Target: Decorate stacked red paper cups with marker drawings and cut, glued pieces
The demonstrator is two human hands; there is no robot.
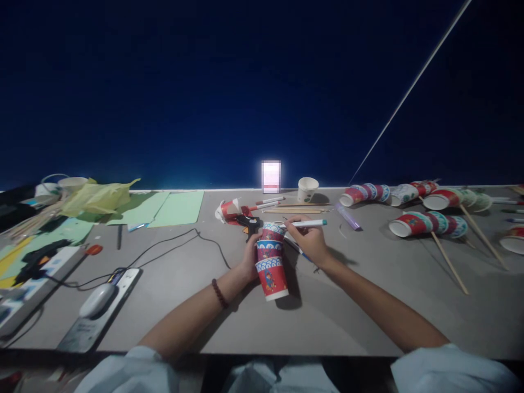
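Observation:
Several patterned paper cups (271, 270), red and purple with blue-and-white rims, are joined in a row that leans over the table. My left hand (252, 255) is closed round the left side of this row, near its upper cups. A white marker (305, 223) with a teal end lies in the grip of my right hand (310, 240), its other end at the topmost cup. Just behind the cups is a black glue gun (249, 225), partly hidden by them. A thin blue-and-white pen or stick (298, 249) lies on the table under my right hand.
A white paper cup (307, 190) stands at the back, with wooden sticks (292, 210) before it. More joined cups (428, 224) lie on the right, some with sticks. Left are green paper (176, 209), a power strip (41, 286), a cable and a phone (102, 311) bearing a white case.

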